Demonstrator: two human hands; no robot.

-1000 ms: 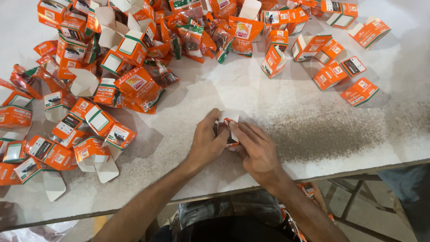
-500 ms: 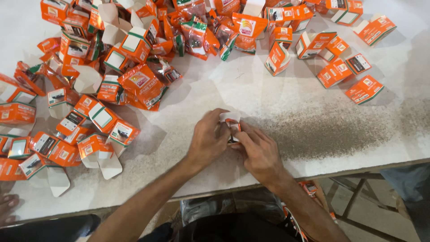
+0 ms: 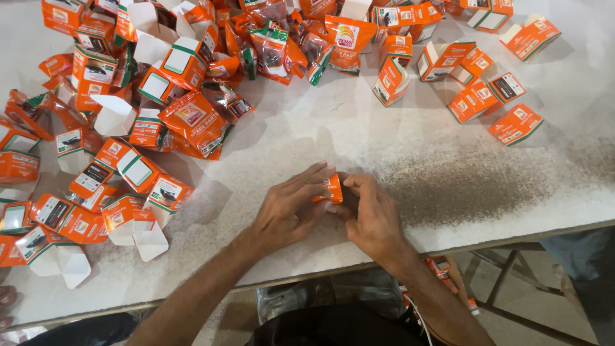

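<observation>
Since half a second back, both of my hands have closed tighter over the small orange carton (image 3: 332, 188), which showed more of its pale face then and is now mostly covered. My left hand (image 3: 289, 211) lies with fingers stretched across the carton's near side, its grip pinching the box from the left, thumb underneath out of view. My right hand (image 3: 371, 214) meets it from the other side, fingers curled over the top edge and the thumb pressing the carton's lower corner, so its grip is also pinched on the carton. It sits just above the pale table (image 3: 359, 128), near the front edge, right at the left end of a dark speckled patch (image 3: 467, 186) on the surface. Well apart to the left lies a heap of orange cartons (image 3: 128, 134), some folded, some with white flaps standing open, mixed with clear-and-orange sachets (image 3: 272, 51) toward the far side. A looser scatter of flat orange cartons (image 3: 487, 83) lies at the far right. Below the table edge I can see a metal frame (image 3: 506, 288) and a few dropped cartons on the floor
</observation>
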